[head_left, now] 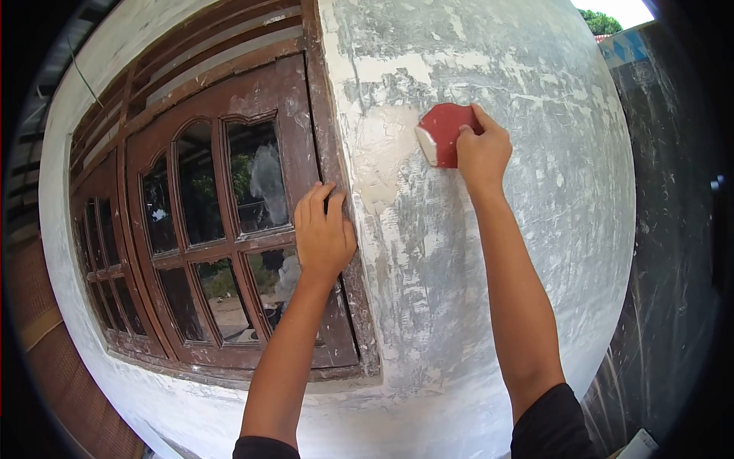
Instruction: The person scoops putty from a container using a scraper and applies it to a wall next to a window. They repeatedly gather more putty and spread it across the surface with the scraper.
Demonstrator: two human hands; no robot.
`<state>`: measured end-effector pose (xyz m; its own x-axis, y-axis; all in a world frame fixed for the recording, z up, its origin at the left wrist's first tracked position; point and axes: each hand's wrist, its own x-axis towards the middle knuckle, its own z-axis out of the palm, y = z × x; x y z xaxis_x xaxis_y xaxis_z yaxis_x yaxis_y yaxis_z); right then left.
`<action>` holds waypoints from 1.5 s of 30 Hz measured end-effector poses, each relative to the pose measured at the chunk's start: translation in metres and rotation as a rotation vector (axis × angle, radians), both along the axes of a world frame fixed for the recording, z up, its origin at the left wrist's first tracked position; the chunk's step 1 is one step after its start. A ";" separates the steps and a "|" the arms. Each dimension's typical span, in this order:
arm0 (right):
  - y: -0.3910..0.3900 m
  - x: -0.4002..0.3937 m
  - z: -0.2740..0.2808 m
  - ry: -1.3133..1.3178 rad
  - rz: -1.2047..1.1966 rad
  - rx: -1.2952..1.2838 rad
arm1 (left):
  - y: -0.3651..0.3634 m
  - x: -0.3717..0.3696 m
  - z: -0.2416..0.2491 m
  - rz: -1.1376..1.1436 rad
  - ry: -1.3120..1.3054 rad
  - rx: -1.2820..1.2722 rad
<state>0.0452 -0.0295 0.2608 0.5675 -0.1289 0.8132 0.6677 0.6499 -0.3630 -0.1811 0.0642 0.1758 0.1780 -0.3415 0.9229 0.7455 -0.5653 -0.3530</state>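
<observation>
My right hand [485, 155] grips a red putty spreader [445, 131] by its right side. Pale filler coats the spreader's lower left edge, which is against or very close to the wall. Left of the spreader, a patch of cream putty [380, 157] covers the wall beside the window frame. My left hand [324, 233] rests on the brown wooden window [218, 256] near its right edge, fingers extended and slightly bent, with nothing visible in it. The palm is hidden.
The grey-white wall [535, 229] is rough and streaked with filler. Glass panes fill the window, with wooden slats [218, 46] above. A dark panel [673, 229] stands at the right. Brown woven material [38, 306] shows at the far left.
</observation>
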 end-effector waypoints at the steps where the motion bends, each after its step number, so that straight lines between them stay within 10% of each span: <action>1: -0.009 0.008 0.003 0.057 0.001 0.077 | 0.000 0.000 0.000 0.003 0.002 0.000; 9: 0.004 -0.043 0.013 -0.341 0.131 -0.037 | -0.001 -0.001 -0.001 0.012 0.005 -0.012; 14: -0.005 0.018 0.018 0.092 -0.058 0.187 | 0.001 0.000 -0.002 0.006 0.009 -0.015; 21: -0.012 -0.064 -0.040 -0.064 0.435 -0.086 | -0.001 0.000 -0.001 0.016 -0.002 -0.008; 40: 0.005 -0.058 -0.068 0.013 -0.030 0.125 | 0.000 -0.002 -0.002 -0.015 0.008 -0.009; 45: 0.002 -0.098 -0.055 -0.146 0.186 0.069 | 0.000 -0.001 -0.001 -0.028 0.007 -0.003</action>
<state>-0.0530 -0.0276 0.2062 0.4639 -0.0914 0.8812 0.5767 0.7862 -0.2220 -0.1824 0.0644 0.1745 0.1749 -0.3432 0.9228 0.7269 -0.5872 -0.3561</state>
